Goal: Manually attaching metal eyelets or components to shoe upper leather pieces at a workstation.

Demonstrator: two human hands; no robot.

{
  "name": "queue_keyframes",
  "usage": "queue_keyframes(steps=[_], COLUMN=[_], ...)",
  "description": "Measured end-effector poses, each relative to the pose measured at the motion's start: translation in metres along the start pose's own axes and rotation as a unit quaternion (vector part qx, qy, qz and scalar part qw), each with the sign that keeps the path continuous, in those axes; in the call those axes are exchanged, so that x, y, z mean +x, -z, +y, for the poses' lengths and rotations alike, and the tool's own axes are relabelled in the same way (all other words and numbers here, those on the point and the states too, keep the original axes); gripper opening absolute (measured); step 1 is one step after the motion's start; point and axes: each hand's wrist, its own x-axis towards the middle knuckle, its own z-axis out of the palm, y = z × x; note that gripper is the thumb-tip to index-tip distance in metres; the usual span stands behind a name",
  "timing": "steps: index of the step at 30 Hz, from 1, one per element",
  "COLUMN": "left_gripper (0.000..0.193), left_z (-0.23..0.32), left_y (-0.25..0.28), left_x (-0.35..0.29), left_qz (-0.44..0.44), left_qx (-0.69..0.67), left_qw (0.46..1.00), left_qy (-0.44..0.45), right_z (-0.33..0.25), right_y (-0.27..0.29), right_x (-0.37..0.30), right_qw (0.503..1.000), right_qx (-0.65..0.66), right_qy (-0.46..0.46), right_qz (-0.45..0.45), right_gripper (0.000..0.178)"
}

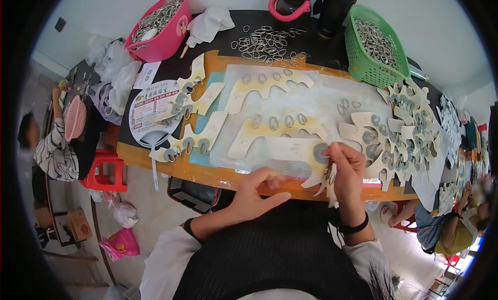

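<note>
My right hand (348, 169) pinches a cream cut-out piece (313, 174) at the table's near edge, beside a round grey patch (320, 152) on it. Part of the piece hangs over the edge below the fingers; the fingertips hide the exact grip. To the left, my left hand (262, 188) hovers just off the edge, fingers loosely bent and thumb apart, holding nothing. Beyond the hands lie two cream scalloped pieces, a nearer one (244, 139) and a farther one (236, 98), each with several metal oval rings (274, 123) along it.
Cream pieces with grey patches pile up at right (410, 136) and lie at left (181, 144) over a white hand fan (150, 110). Loose rings (270, 43) spread at the back between a pink basket (168, 43) and a green basket (358, 51). People sit at both sides.
</note>
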Motion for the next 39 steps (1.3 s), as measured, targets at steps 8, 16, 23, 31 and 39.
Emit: queue_keyframes(steps=[8,16,23,31,39], left_gripper=[0.007,0.005,0.007,0.016,0.021], left_z=[-0.007,-0.014,-0.009,-0.015,-0.035], left_y=[-0.013,-0.008,-0.004,-0.003,0.000], left_x=[0.016,0.017,0.012,0.006,-0.025], left_qz=[0.113,0.135,0.147,0.147,0.083], left_qx=[-0.149,-0.239,-0.207,-0.244,-0.272], left_qw=[0.976,0.953,0.953,0.947,0.949], left_qy=[0.115,0.126,0.168,0.146,0.137], right_z=[0.017,0.046,0.049,0.046,0.020], right_y=[-0.028,-0.019,-0.034,-0.045,-0.029], right_x=[0.004,-0.007,-0.016,-0.021,-0.021], right_qw=[0.991,0.989,0.995,0.978,0.981], right_qx=[-0.086,-0.017,-0.018,-0.146,-0.118], right_qy=[0.007,0.037,0.056,0.145,0.006], right_qz=[-0.100,-0.141,-0.083,-0.015,-0.155], right_gripper=[0.028,0.018,0.013,0.013,0.013])
